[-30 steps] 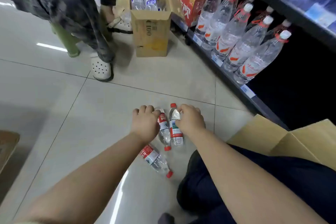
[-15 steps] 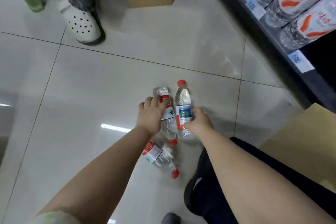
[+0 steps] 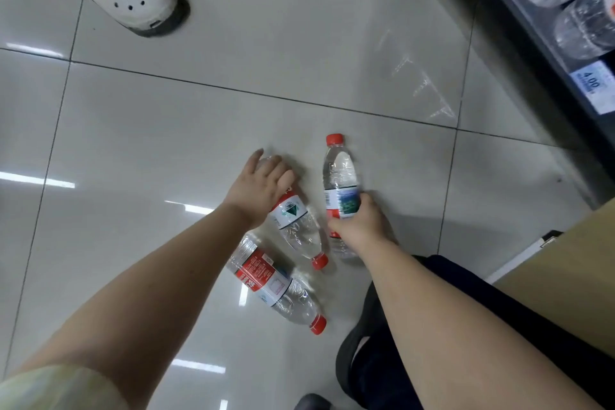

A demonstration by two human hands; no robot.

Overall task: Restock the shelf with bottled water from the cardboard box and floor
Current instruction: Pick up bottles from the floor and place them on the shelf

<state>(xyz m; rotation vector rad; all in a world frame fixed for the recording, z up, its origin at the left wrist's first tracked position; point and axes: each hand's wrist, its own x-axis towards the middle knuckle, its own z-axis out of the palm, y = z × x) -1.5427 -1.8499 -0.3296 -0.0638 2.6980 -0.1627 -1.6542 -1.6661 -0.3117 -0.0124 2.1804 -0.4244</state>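
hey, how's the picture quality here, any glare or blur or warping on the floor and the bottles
Head view: bright streaks of ceiling-light glare on the glossy floor, one beside the left hand; the bottles' red labels show but their print is too soft to read; the shelf and tile joints run slanted, wide-angle warp; the right hand casts a soft shadow; the price tag reads 4.00.

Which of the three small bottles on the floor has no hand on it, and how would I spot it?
Start at the grey tiled floor between the person's two forearms. Three small red-capped water bottles lie there; the untouched bottle is nearest the camera, its label showing mostly red. The left hand and right hand hold the other two.
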